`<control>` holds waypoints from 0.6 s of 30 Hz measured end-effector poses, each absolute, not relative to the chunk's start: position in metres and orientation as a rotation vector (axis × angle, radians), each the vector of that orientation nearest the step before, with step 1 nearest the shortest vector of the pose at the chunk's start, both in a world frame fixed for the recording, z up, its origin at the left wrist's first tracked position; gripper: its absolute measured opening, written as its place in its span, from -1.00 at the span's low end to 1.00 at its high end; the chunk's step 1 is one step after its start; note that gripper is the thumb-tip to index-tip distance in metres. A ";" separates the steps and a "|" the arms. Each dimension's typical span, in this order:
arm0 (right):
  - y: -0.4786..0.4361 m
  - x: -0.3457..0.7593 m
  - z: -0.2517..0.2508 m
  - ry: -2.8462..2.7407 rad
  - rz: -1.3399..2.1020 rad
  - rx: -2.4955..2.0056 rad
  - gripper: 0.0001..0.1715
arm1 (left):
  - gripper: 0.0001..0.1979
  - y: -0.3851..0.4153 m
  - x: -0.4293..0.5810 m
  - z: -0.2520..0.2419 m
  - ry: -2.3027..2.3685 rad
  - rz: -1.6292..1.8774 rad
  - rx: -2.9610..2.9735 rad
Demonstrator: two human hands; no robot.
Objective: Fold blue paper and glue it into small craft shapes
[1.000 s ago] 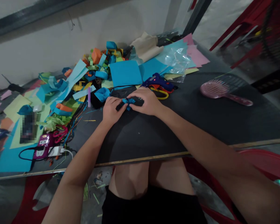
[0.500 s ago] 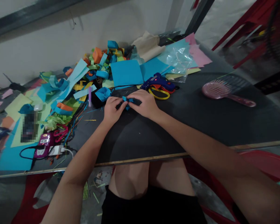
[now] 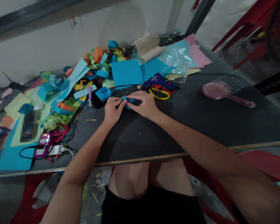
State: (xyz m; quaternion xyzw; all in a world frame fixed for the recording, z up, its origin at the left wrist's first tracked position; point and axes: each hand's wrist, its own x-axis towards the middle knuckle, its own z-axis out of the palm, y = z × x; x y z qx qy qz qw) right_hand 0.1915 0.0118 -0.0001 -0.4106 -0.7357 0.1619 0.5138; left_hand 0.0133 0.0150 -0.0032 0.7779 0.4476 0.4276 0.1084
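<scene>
A small blue paper piece (image 3: 131,100) lay between the fingertips of both hands, low over the dark surface (image 3: 140,138); whether it touched the surface could not be told. The left hand (image 3: 112,109) had its grip nearly closed, thumb and forefinger pinched on the piece's left side. The right hand (image 3: 146,103) kept thumb and forefinger a little apart, the tips meeting the piece from the right, so its grip looked light.

The likeliest trouble was crushing or tearing: paper so small could crease if both grips pressed at once, or rip if they pulled against each other. It could also slip from the right fingertips, which seemed to have the looser hold. The yellow-handled scissors (image 3: 160,94) lay near the right hand, with the blue glue gun (image 3: 156,81) just beyond; a careless outward swing might have knocked either one. A red light showed on the glue gun, so its tip could have been hot.

Compared with one second earlier, the right thumb and forefinger stood closer together, and less of the piece showed between the hands. The scissors and glue gun had stayed in place beside them
</scene>
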 end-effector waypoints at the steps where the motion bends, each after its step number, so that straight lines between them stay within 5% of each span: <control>1: 0.012 0.191 -0.001 -1.763 0.383 -0.998 -0.82 | -0.70 0.015 0.013 -0.003 1.312 1.252 2.286; 11: 0.011 0.188 0.000 -1.673 0.291 -1.044 -0.84 | -0.70 0.015 0.008 0.007 1.382 1.199 2.403; 18: 0.012 0.191 -0.003 -1.767 0.298 -0.992 -0.84 | -0.80 0.056 -0.058 0.007 2.023 1.624 2.146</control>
